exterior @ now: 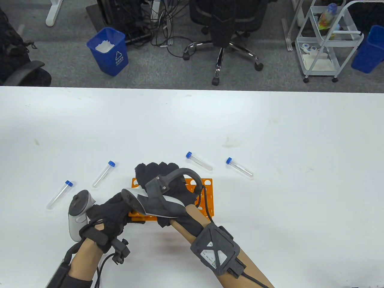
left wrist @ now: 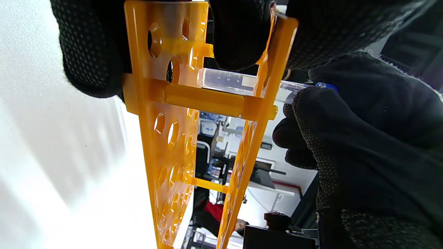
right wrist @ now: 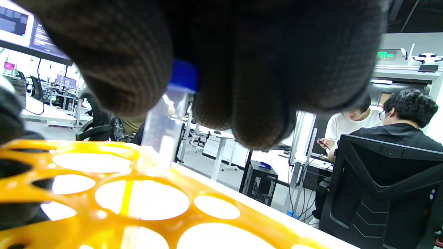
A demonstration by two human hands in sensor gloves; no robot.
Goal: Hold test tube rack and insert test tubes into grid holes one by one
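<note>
Tube point(left wrist: 228, 81) in right hand point(exterior: 163, 183) sits through orange rack's point(left wrist: 166, 138) top hole.

Table view looks down from above; both wrist views sit close, sharing the orange rack point(left wrist: 162, 114) beneath the right hand point(exterior: 162, 183).

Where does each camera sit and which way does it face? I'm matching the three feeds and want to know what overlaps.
Table view: from above, looking down at the white table; shows both forearms, left hand and right hand over the orange rack.
Left wrist view: on the left wrist, tilted sideways, looking along the rack; gloved fingers grip it.
Right wrist view: on the right wrist, looking across the rack top; fingers pinch a blue-capped tube.
Shared: both wrist views show that tube entering the rack.
</note>
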